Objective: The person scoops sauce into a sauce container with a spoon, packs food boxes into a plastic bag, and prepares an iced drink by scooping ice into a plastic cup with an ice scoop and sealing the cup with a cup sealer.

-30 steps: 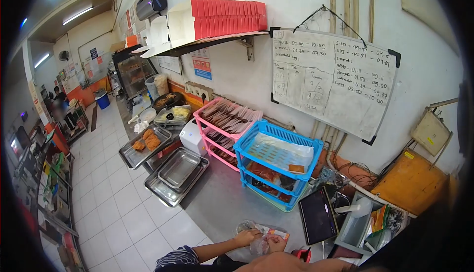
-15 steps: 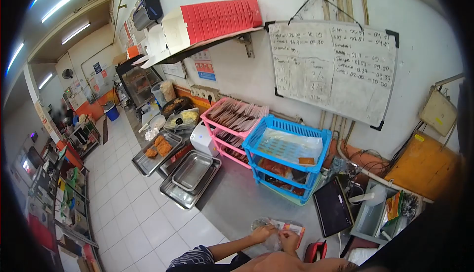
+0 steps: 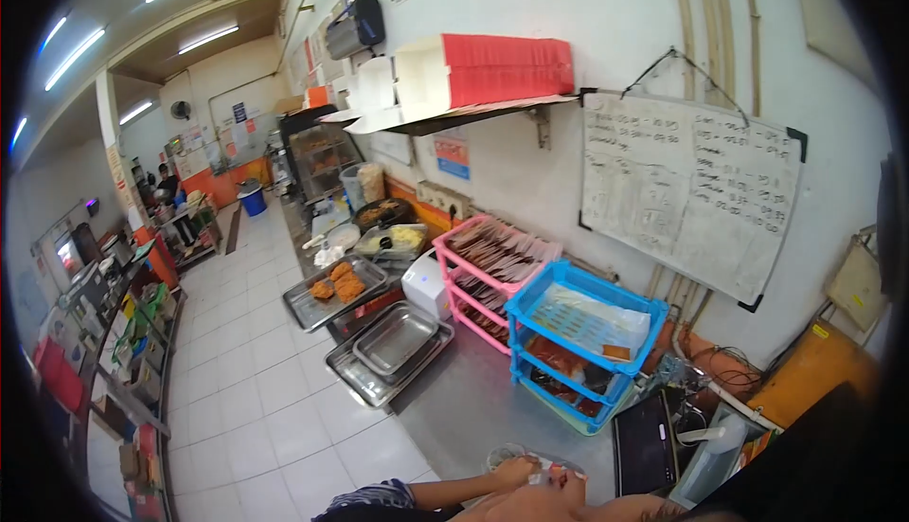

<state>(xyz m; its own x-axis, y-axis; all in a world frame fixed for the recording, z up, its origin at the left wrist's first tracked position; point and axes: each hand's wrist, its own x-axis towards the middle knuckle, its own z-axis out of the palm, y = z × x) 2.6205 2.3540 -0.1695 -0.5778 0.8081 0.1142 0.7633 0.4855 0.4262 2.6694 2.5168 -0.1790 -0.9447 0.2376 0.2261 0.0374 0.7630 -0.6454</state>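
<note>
Low in the head view, my left hand [image 3: 514, 472] has its fingers closed on a clear plastic bag [image 3: 506, 453] over the steel counter. Close beside it, my right hand [image 3: 566, 487] is pinched at the same bag, its lower part cut off by the frame and by my body. A red and white printed paper or packet [image 3: 545, 466] shows in part between and behind the hands. The bag's contents are too small to make out.
Ahead stand a blue tiered basket [image 3: 587, 333] and a pink tiered basket [image 3: 488, 285] full of packets. Steel trays [image 3: 388, 351] lie at the counter's left edge; fried pieces [image 3: 339, 283] fill another. A dark tablet [image 3: 646, 446] leans at right. Far left, a person [image 3: 170, 195] stands.
The view has tilted up and turned left, so the hands and counter sit lower in the frame. Both hands remain close together at the plastic bag.
</note>
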